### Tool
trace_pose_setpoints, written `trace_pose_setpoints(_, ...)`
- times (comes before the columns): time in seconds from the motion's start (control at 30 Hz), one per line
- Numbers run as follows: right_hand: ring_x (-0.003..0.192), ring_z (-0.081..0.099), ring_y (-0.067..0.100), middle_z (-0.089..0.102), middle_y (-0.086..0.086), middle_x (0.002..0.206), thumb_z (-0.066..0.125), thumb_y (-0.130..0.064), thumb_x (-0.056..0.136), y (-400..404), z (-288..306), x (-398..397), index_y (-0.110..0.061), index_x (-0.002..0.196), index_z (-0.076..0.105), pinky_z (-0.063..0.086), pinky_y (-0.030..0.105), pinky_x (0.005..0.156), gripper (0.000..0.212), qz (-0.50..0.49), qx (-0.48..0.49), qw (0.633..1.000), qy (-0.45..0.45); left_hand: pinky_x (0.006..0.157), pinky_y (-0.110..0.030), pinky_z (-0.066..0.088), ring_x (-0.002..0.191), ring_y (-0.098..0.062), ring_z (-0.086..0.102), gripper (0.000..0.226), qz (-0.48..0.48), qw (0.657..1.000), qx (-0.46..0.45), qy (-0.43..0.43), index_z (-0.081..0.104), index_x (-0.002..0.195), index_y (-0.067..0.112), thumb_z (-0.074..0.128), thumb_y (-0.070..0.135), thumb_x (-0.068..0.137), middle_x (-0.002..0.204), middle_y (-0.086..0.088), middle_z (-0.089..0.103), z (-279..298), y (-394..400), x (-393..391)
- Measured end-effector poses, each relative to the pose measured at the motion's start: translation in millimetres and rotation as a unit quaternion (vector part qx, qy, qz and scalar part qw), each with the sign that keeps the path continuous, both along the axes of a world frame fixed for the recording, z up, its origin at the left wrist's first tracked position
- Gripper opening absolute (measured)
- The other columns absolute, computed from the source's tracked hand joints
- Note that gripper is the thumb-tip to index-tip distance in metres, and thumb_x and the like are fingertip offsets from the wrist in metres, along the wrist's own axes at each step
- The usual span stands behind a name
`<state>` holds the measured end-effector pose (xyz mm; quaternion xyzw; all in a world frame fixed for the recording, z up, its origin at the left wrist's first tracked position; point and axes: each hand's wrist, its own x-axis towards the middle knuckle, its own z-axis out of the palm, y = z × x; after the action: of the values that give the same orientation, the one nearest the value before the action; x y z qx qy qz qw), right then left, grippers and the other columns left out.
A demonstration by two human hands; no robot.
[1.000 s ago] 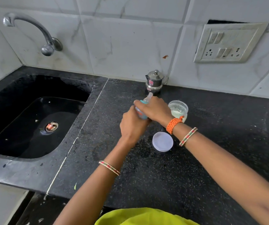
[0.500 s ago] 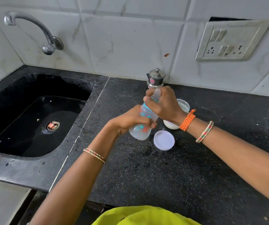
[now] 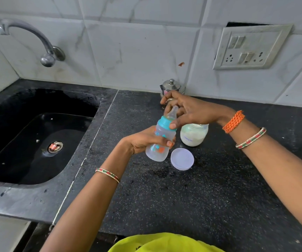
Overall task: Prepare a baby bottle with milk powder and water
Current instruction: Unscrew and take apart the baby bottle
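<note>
Above the dark surface [image 3: 210,188], the open powder jar [image 3: 193,134] stands close by (easily knocked). The left hand [image 3: 142,142] grips the tilted baby bottle [image 3: 162,140]; the right hand [image 3: 188,111] pinches its teal collar [image 3: 165,123], which could slip.

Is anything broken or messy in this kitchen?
Yes. The switch plate on the wall hangs crooked, with a dark gap showing above it. Pale specks dot the counter, and bits of debris lie in the sink. Nothing looks spilled from the powder jar.

Translucent plastic bottle [image 3: 160,140]; speckled, seemingly polished stone counter [image 3: 192,193]; shiny metal tap [image 3: 37,39]; glossy wall tiles [image 3: 128,51].
</note>
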<state>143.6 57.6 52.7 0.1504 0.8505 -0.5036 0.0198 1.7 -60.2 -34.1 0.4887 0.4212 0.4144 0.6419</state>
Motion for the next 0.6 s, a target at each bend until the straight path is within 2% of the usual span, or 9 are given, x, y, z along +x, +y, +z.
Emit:
trace_pose_setpoints(0.03,0.085,0.063,0.014,0.059,0.007,0.105,0.073,0.004,0.072,-1.1,0.4,0.2,-0.008,0.123,0.035,0.055,0.031,0.072,0.064,0.005,-0.015,1.000,0.002,0.072,-0.027,0.052,0.076,-0.010,0.062,0.048,-0.007,1.000,-0.005,-0.009,0.055,0.101,0.014,0.076,0.016,0.058,0.081,0.004,0.066,-1.9,-1.1,-1.0)
trace_pose_setpoints(0.1,0.102,0.062,0.021,0.060,0.009,0.115,0.068,0.013,0.073,-2.8,-1.7,0.9,-0.003,0.125,0.032,0.053,0.042,0.083,0.066,0.024,-0.039,0.999,0.012,0.071,-0.028,0.055,0.074,-0.011,0.064,0.057,-0.019,0.999,-0.018,-0.040,0.054,0.102,0.013,0.082,0.018,0.053,0.080,0.003,0.067,-3.4,-4.9,-2.1)
trace_pose_setpoints(0.2,0.121,0.056,0.020,0.053,0.009,0.129,0.068,0.003,0.071,-7.9,-7.0,-0.9,-0.013,0.133,0.030,0.049,0.036,0.098,0.074,0.013,-0.080,0.996,0.036,0.071,-0.026,0.054,0.074,-0.011,0.063,0.051,0.024,0.998,-0.009,-0.057,0.054,0.104,0.012,0.075,0.017,0.057,0.081,0.001,0.065,-1.5,-7.5,-1.1)
trace_pose_setpoints(0.27,0.117,0.057,0.015,0.048,0.007,0.133,0.077,-0.007,0.072,-16.0,-12.7,-4.5,-0.022,0.136,0.028,0.050,0.030,0.098,0.081,-0.080,-0.094,0.990,0.066,0.073,-0.025,0.051,0.077,-0.011,0.060,0.049,0.095,0.995,0.009,-0.023,0.056,0.105,0.013,0.075,0.021,0.061,0.086,-0.002,0.062,-0.7,-4.6,0.6)
trace_pose_setpoints(0.37,0.105,0.057,0.012,0.050,0.006,0.125,0.074,-0.023,0.079,-33.0,-31.0,-13.7,-0.014,0.130,0.034,0.051,0.026,0.090,0.066,-0.213,-0.027,0.971,0.102,0.075,-0.025,0.050,0.081,-0.011,0.062,0.038,0.233,0.970,0.039,0.062,0.062,0.104,0.014,0.078,0.015,0.069,0.092,-0.003,0.066,-0.4,0.6,6.8)
trace_pose_setpoints(0.47,0.107,0.059,0.020,0.058,0.012,0.120,0.076,-0.037,0.076,-45.8,-53.8,-22.4,-0.011,0.114,0.048,0.052,0.040,0.093,0.053,-0.313,-0.030,0.942,0.120,0.070,-0.021,0.052,0.075,-0.004,0.065,0.030,0.330,0.934,0.082,0.114,0.062,0.101,0.012,0.072,0.001,0.075,0.088,0.001,0.069,1.5,3.8,14.2)
trace_pose_setpoints(0.53,0.104,0.062,0.023,0.064,0.011,0.110,0.077,-0.035,0.076,-49.4,-60.3,-25.0,-0.011,0.106,0.055,0.052,0.044,0.094,0.044,-0.359,-0.053,0.919,0.153,0.069,-0.022,0.053,0.073,-0.006,0.064,0.030,0.348,0.924,0.095,0.127,0.062,0.100,0.009,0.072,0.000,0.073,0.085,0.001,0.069,0.8,4.9,16.5)
trace_pose_setpoints(0.6,0.100,0.063,0.024,0.066,0.012,0.105,0.073,-0.026,0.080,-49.8,-60.8,-24.8,-0.009,0.107,0.060,0.049,0.045,0.096,0.034,-0.357,-0.126,0.906,0.189,0.071,-0.024,0.053,0.077,-0.011,0.064,0.031,0.354,0.924,0.085,0.118,0.062,0.103,0.005,0.073,-0.001,0.074,0.087,-0.003,0.068,-0.1,3.6,16.2)
